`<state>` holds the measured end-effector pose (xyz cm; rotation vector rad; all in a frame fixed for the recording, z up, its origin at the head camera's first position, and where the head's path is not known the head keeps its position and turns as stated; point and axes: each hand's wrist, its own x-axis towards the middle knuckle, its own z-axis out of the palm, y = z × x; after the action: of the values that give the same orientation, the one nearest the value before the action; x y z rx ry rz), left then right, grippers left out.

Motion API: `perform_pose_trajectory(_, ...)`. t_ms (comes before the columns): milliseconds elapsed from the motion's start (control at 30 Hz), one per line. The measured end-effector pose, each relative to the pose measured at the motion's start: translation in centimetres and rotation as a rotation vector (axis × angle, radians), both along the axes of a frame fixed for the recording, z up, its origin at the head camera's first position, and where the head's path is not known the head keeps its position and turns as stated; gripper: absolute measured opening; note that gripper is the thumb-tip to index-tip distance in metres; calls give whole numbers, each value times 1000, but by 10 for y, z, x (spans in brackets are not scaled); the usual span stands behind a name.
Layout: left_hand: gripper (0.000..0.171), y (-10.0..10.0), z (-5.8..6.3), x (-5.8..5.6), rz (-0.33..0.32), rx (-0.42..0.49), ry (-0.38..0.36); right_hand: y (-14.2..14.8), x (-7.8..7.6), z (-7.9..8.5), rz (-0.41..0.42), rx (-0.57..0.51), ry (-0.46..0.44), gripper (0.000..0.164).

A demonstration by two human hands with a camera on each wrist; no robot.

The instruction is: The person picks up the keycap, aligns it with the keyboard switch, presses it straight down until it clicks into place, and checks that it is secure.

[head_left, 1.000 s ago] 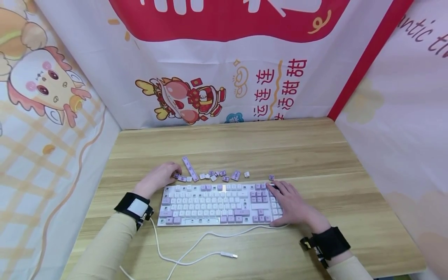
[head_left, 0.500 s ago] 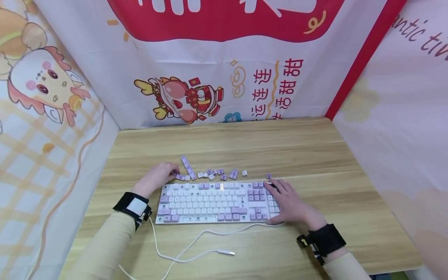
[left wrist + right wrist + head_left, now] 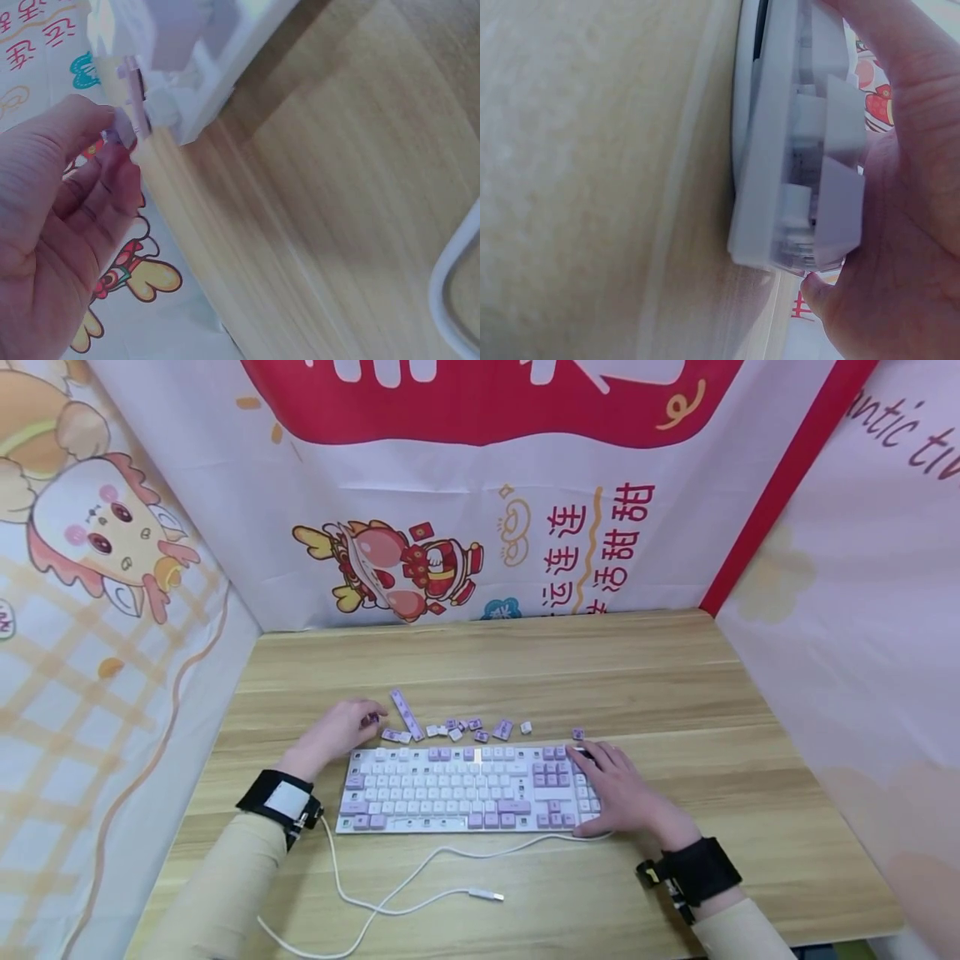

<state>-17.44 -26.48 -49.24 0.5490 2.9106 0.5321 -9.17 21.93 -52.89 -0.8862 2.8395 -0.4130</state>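
Note:
My left hand (image 3: 347,727) is just off the keyboard's back left corner, pinching a small purple keycap (image 3: 120,129) between thumb and fingertips. The white and purple keyboard (image 3: 441,793) lies flat, with bare switches showing where several keys are off. Spread across its right end, my right hand (image 3: 618,789) grips it, thumb at the front edge and fingers at the back. The hand covers part of the number pad. Behind the keyboard lie loose keycaps: a long purple spacebar (image 3: 407,715) set at a slant, a larger purple keycap (image 3: 503,729) and several small white and purple ones.
A white USB cable (image 3: 442,853) loops over the wooden table (image 3: 600,910) in front of the keyboard, its plug (image 3: 486,894) lying near the middle. One purple keycap (image 3: 577,734) sits apart, close to the right fingers. Printed cloth (image 3: 420,485) hangs behind the table and at both sides.
My left hand has picked up the leftmost purple keycap from the row and drawn it slightly up and back. The right hand stays on the keyboard; the head view shifts slightly.

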Motion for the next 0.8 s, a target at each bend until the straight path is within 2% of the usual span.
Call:
perform_pose_trajectory(167,28,2,11,3,29,114,-2,0,0,0,-3,-5,-2,127)
perform_pose_trajectory(400,29,8,27,7,39,248,55,-1,1,2,-7,-16,-9,126)
perform_pose_trajectory(633,38,10,32,8,56,302,43,-1,0,2,-5,-17,-14,126)
perform_pose_trajectory(800,42,11,33,8,15,323,97,0,0,1,-8,-14,-12,126)
